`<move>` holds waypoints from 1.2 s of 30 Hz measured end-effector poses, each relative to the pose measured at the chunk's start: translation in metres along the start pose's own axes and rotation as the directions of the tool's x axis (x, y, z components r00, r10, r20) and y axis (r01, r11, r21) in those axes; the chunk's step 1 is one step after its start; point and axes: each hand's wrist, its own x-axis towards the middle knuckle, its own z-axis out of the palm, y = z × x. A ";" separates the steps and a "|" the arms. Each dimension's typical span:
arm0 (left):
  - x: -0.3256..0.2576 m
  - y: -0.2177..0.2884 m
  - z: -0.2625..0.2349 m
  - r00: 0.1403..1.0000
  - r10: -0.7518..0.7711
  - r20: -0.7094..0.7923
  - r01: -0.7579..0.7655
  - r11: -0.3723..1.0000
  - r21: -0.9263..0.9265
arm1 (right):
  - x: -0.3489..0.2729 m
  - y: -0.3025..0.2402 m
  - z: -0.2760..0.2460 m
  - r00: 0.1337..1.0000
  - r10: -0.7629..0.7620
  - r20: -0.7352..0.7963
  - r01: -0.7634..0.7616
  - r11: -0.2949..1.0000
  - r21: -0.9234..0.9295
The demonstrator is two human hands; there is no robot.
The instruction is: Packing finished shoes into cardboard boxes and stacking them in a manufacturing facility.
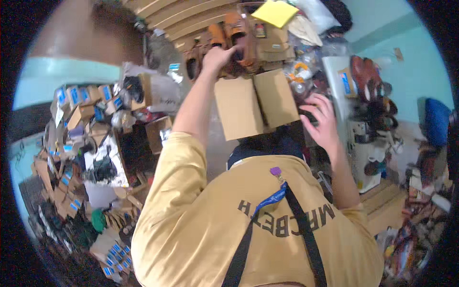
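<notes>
- Step in hand, as judged: left hand [220, 58] working at the brown shoes behind the cardboard box [237, 109]; motion blur, so unsure.
- Left hand: at the brown shoe [234, 25], thumb pointing toward its opening; fingers mostly hidden, cannot tell if it grips or just touches.
- Right hand [321, 118]: fingers curved and apart, nothing seen between them; just beside the box's right panel, contact unclear.
- Shoe location: beyond the box, toe pointing away from the person, another brown shoe [217, 36] to its left.
- Box: in front of the torso, two tan panels, dark gap between; contents not visible.
- Next move probably calls for a sure hold on the shoe, right hand steadying the box.
</notes>
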 end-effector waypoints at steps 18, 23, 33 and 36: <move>-0.153 0.043 0.018 0.604 0.583 -0.543 -0.462 0.811 0.358 | -0.012 0.087 -0.006 0.995 0.074 0.071 -0.099 0.875 0.473; -0.197 0.062 0.029 0.656 0.667 -0.352 -0.546 0.742 0.390 | 0.026 -0.002 0.012 0.919 0.187 0.347 -0.356 0.019 0.934; -0.226 0.049 0.082 0.385 0.902 0.195 -0.870 0.284 0.402 | -0.007 -0.057 0.155 0.370 0.853 0.369 -0.235 -0.298 0.925; -0.232 0.046 0.092 0.222 0.919 0.326 -0.936 0.108 0.334 | -0.018 -0.097 0.104 0.062 0.906 0.419 -0.169 -0.404 0.899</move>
